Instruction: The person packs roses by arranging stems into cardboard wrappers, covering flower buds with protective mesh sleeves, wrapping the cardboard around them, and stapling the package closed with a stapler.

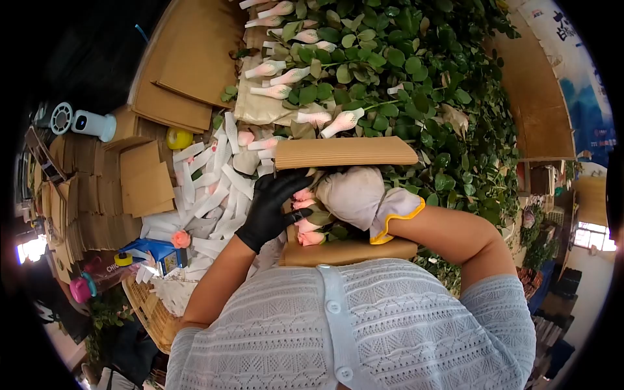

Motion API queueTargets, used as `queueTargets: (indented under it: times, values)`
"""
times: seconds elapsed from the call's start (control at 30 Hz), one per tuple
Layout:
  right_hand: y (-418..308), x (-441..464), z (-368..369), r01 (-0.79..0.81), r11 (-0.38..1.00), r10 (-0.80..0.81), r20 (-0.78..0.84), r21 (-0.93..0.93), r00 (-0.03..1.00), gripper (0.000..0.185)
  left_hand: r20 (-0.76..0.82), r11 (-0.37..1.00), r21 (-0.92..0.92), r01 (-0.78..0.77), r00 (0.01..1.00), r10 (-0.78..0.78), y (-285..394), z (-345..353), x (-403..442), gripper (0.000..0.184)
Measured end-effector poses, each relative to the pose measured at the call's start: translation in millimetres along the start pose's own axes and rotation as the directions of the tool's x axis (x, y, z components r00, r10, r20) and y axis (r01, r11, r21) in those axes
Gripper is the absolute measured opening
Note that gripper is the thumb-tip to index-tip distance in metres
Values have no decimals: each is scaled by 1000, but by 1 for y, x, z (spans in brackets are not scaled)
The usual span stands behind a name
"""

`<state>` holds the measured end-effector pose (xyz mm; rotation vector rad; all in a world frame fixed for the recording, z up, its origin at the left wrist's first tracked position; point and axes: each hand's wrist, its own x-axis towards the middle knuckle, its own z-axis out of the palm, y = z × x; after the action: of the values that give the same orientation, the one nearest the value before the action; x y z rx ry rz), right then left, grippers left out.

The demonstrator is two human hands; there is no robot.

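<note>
Several pink roses [308, 227] lie in a row between an upright corrugated cardboard flap [348, 153] and brown cardboard [351, 251] near my body. My left hand [268, 209], in a black glove, reaches over the left side of the roses with thumb and fingers apart, touching the blooms. My right hand [351, 195], in a pale grey glove with a yellow cuff, rests just right of the blooms, over the leaves and stems. Its fingers are mostly hidden, so what it holds does not show.
Leafy rose stems [416, 71] with white-netted blooms [344, 121] fill the area ahead. White sleeves [218, 195] lie in a heap at left, beside a blue box [170, 255], yellow tape [179, 138] and stacked cardboard [97, 201]. A small fan [62, 118] stands at far left.
</note>
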<state>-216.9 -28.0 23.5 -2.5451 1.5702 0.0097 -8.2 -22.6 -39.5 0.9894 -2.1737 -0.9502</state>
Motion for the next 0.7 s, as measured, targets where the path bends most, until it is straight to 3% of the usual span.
queueTargets:
  times: [0.07, 0.17, 0.23, 0.27, 0.3, 0.37, 0.4, 0.43, 0.47, 0.53, 0.6, 0.67, 0.7]
  values:
    - [-2, 4, -21, -65, 998, 64, 53, 27, 997, 19, -47, 997, -73, -18, 999, 15, -1, 5, 3, 62]
    - [-3, -1, -54, 39, 988, -61, 139, 153, 988, 18, -102, 989, -145, -35, 995, 21, -4, 8, 4, 56]
    - [-4, -1, -47, 121, 991, -117, 56, -60, 992, 17, -88, 997, -61, -49, 995, 43, -7, 9, 4, 54]
    - [-1, 0, -33, 99, 995, -98, -98, -1, 990, 13, -110, 997, -36, -68, 992, 64, -5, 9, 5, 51]
    - [2, -4, -26, 99, 995, -99, -106, -3, 989, 13, -112, 997, -29, -74, 991, 70, -1, 6, 4, 51]
    - [-1, -3, -36, 86, 993, -83, -46, 80, 996, 17, -129, 994, 97, -48, 990, 60, 10, -1, 0, 49]
    - [0, -4, -45, -28, 997, 10, 220, 78, 976, 21, -231, 1000, 6, -11, 973, 12, 10, 0, -12, 48]
    - [1, -7, -58, -24, 997, 6, 217, 80, 976, 21, -376, 997, -43, 70, 923, -81, 15, 2, -26, 44]
    - [6, -12, -69, 17, 987, -52, 215, 161, 975, 25, -391, 984, -97, 152, 903, -178, 14, -5, -43, 42]
    - [10, -30, -89, 49, 956, -118, 227, 289, 967, 33, -378, 956, -157, 247, 879, -289, 21, -16, -61, 39]
    - [5, -38, -108, 73, 946, -142, 202, 314, 969, 32, -194, 946, -170, 277, 931, -308, 36, -30, -55, 37]
    - [-4, -40, -117, 89, 949, -143, 163, 302, 976, 28, -64, 971, -181, 159, 983, -173, 45, -31, -31, 39]
    - [-9, -35, -121, 120, 967, -187, 304, 226, 934, 28, -24, 976, -201, 84, 996, -91, 47, -28, -22, 42]
